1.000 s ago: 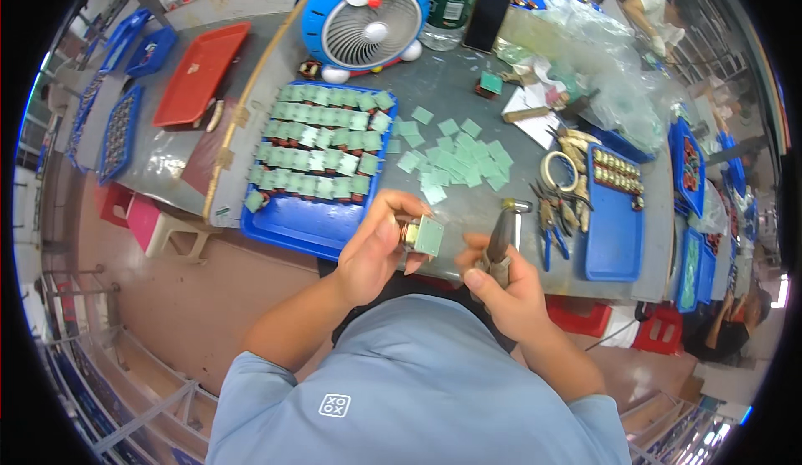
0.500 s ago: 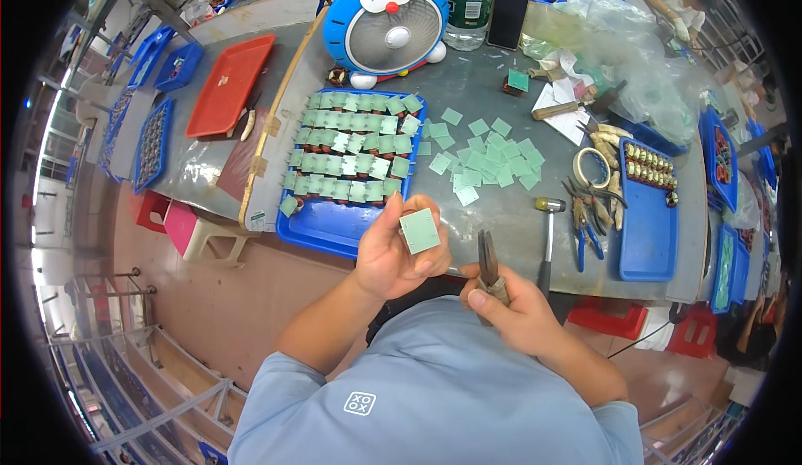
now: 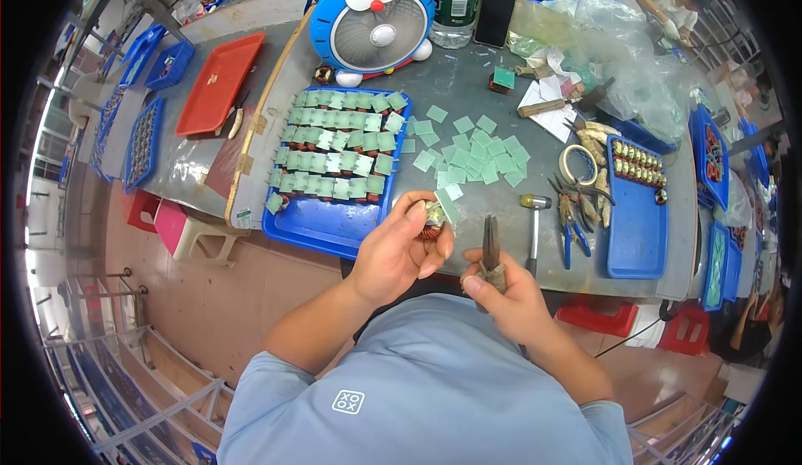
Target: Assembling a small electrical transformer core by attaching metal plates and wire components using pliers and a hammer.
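Observation:
My left hand pinches a copper-wound coil between thumb and fingers. A pale green square plate sits on the coil's face, now seen nearly edge-on. In my right hand is a pair of pliers with wrapped handles; its jaws point up, a short way right of the coil and apart from it. Beyond my left hand, a blue tray carries rows of coils topped with green plates. Loose green plates lie scattered in a pile on the grey table.
A hammer, blue-handled pliers and a tape roll lie to the right. Beyond them is a blue tray with coils at its far end. A blue fan, bottle and phone stand at the back.
My left hand has turned the coil, so its plate shows edge-on instead of face-on and the copper winding is visible. The right hand still grips the pliers. The whole view has shifted slightly.

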A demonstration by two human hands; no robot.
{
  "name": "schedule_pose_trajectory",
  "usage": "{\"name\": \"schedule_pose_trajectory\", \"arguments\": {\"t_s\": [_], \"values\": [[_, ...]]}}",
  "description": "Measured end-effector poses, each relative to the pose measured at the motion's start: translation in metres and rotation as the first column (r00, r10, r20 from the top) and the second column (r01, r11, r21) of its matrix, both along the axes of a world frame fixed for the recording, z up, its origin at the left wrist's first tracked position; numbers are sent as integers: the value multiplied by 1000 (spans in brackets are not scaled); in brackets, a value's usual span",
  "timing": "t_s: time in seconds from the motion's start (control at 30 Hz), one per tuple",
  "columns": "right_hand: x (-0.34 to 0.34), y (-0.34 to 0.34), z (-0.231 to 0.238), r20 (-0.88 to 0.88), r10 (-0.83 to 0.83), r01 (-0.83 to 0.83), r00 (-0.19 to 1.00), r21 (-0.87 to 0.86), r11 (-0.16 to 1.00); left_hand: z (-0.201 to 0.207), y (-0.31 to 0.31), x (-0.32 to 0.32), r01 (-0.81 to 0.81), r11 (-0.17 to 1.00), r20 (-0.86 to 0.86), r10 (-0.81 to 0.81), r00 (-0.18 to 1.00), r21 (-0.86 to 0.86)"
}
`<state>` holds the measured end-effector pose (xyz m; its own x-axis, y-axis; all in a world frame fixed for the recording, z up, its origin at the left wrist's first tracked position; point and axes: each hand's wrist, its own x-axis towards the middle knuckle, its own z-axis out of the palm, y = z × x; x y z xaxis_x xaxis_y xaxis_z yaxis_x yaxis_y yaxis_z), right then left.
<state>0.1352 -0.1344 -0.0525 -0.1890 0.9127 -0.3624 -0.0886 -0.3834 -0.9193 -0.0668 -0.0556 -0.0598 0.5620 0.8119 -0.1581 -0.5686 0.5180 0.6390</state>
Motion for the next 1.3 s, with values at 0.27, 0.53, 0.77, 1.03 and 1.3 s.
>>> {"name": "schedule_pose_trajectory", "arguments": {"t_s": [0.27, 0.53, 0.77, 1.03, 1.3], "values": [[4, -2, -2, 23, 18, -18, 1000, -23, 1000, 3, -8, 6, -58, 992, -182, 77, 980, 109], [6, -7, -6, -22, 15, -15, 1000, -27, 1000, 4, -11, 9, -89, 971, -328, 159, 931, 220], [13, -1, -8, -58, -64, 70, 996, 92, 993, 19, -15, 7, 14, 948, -535, 167, 828, 317], [9, 34, 21, 375, -145, -174, 916, 694, 699, 21, -18, 7, 132, 982, -356, -77, 931, 134], [5, 41, 8, 404, -204, -263, 892, 829, 493, 22, -21, 11, 99, 974, -352, -22, 936, 202]]}}
